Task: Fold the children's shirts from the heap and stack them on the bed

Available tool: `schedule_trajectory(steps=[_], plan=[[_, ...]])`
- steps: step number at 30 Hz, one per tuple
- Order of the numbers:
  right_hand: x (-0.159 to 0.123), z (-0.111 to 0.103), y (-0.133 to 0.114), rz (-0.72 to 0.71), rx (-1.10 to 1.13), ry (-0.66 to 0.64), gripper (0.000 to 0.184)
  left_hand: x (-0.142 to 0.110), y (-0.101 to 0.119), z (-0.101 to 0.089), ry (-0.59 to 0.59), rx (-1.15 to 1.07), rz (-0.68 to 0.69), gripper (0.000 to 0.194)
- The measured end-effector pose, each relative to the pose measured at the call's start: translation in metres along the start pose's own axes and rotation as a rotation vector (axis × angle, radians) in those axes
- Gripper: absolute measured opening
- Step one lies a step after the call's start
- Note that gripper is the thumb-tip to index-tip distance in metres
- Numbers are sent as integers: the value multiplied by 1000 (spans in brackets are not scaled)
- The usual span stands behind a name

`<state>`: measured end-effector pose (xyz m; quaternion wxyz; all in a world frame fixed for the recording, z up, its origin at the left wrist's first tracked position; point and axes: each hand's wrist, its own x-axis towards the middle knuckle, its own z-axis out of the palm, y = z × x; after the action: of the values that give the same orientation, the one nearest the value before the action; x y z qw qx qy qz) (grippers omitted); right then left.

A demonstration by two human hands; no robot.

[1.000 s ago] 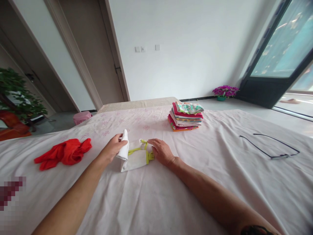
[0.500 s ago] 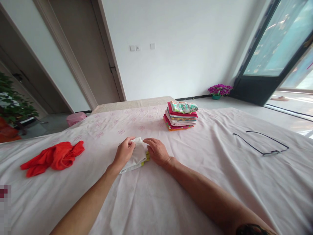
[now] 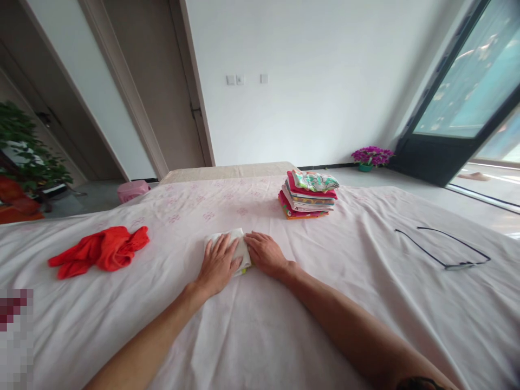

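Observation:
A white garment with yellow-green trim lies folded into a small packet on the pale sheet. My left hand rests flat on top of it, fingers spread, covering its left part. At the packet's right edge, my right hand lies with its fingers stretched out, touching the cloth. A stack of folded clothes stands beyond my right hand, with a white, green and orange patterned piece on top. Off to the left is a crumpled red garment.
A pair of dark-framed glasses lies on the sheet at the right. Beyond the far edge are a pink stool at the left and a pot of purple flowers near the glass door. A leafy plant stands at far left.
My left hand has folded the raised white flap over to the right, let go of it and flattened onto the garment. My right hand has stayed at the right edge.

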<state>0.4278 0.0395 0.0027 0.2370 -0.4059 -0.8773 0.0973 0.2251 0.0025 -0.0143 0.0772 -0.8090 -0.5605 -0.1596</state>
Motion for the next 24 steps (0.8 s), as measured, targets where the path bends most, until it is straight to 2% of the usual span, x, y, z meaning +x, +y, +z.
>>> schedule_trajectory(steps=[5, 8, 12, 17, 20, 24], plan=[[1, 4, 9, 158, 86, 143, 37, -33, -6, -17, 59, -120, 111, 45], [8, 2, 11, 239, 170, 142, 38, -50, -2, -26, 72, -222, 158, 44], [31, -3, 5, 421, 258, 7, 34, -54, 2, -32, 59, -270, 125, 32], [61, 1, -15, 630, 499, -165, 23, -47, 3, -33, 39, -253, 92, 22], [69, 3, -28, 769, 736, -235, 19, -46, 3, -35, 23, -264, 83, 21], [71, -3, -37, 841, 819, -276, 15, -49, 1, -40, 2, -288, 70, 22]])
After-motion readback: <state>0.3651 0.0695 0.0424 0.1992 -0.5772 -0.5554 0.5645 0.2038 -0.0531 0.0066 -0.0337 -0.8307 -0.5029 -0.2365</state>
